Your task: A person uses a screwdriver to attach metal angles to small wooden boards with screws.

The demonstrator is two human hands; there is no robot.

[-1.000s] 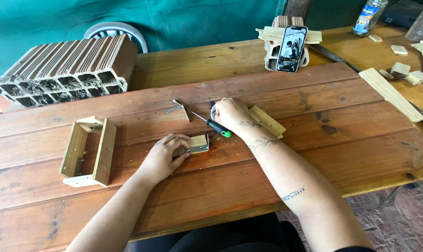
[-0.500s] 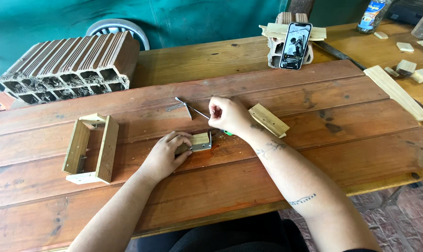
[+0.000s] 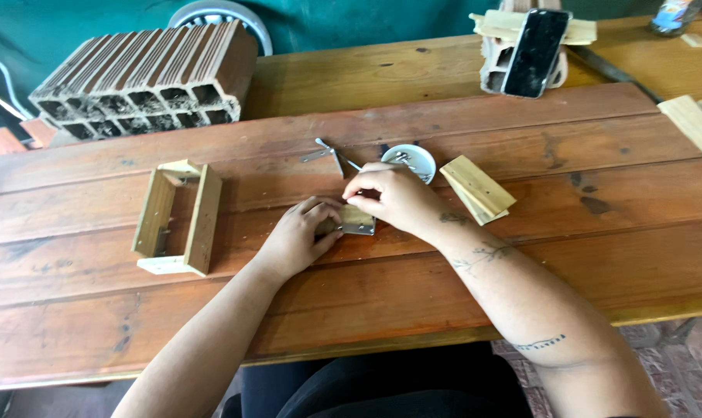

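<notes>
left hand (image 3: pixel 298 236) pins the small wood block with its metal bracket (image 3: pixel 356 220) flat so it can't slide, while the right hand (image 3: pixel 390 195) has its fingertips pinched shut just above it, on something too tiny to make out.

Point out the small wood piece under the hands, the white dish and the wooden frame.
small wood piece (image 3: pixel 356 220): head view, on its metal-edged right end.
white dish (image 3: pixel 417 157): head view, on its rim behind the right hand.
wooden frame (image 3: pixel 204 218): head view, on its right rail.

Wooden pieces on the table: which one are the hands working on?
The small wood block with a metal hinge, pinched between left hand and right hand. The open frame and flat slats lie untouched.
</notes>
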